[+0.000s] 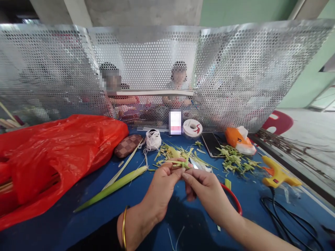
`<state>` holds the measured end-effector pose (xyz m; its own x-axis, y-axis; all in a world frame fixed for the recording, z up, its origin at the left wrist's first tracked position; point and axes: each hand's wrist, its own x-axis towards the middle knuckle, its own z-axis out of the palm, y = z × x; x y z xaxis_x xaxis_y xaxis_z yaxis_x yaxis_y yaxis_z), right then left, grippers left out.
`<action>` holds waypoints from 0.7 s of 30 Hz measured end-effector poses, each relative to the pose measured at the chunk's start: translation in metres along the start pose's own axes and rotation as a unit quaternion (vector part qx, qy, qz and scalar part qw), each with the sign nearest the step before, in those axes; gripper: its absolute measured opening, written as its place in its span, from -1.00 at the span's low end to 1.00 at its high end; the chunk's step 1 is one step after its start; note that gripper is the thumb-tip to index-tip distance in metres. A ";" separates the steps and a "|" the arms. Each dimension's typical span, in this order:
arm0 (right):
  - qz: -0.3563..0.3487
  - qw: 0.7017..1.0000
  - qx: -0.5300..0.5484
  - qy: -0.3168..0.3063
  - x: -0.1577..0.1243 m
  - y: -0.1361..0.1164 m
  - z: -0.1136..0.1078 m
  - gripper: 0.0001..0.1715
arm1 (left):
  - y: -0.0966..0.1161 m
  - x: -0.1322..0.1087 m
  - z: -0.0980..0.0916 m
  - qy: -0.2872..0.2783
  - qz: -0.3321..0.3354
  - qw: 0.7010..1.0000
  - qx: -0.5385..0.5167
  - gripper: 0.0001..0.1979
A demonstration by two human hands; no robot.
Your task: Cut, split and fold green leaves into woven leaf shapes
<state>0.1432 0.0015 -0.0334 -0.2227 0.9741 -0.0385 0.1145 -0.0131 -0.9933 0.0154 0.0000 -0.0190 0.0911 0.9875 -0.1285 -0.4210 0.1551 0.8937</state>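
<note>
My left hand pinches a small woven piece of green leaf strips just above the blue table. My right hand meets it from the right, fingers closed on the same leaf piece. A gold bangle sits on my left wrist. A long folded green leaf lies on the table to the left of my hands. Loose leaf trimmings are scattered beyond my hands.
A big red plastic bag fills the left side. A white thread bundle, tape roll, phone, orange stapler-like tool and yellow glue gun with black cable lie around. A perforated metal screen stands behind, with two people beyond it.
</note>
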 end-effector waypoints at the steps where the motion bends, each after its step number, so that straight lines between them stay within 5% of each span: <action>1: -0.003 1.000 0.012 0.003 0.000 0.000 0.000 -0.55 | 0.000 0.000 0.000 0.003 0.000 1.000 -0.003 -0.81; 21: -0.211 0.958 -0.193 0.008 -0.012 0.005 0.005 -0.68 | -0.003 -0.004 0.002 0.083 -0.037 0.995 -0.029 -0.72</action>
<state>0.1411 -0.0113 -0.0385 -0.3144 0.8775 0.3622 0.3677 0.4643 -0.8057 0.0181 -0.0049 -0.0207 -0.0243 0.9634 -0.2671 -0.4705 0.2247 0.8533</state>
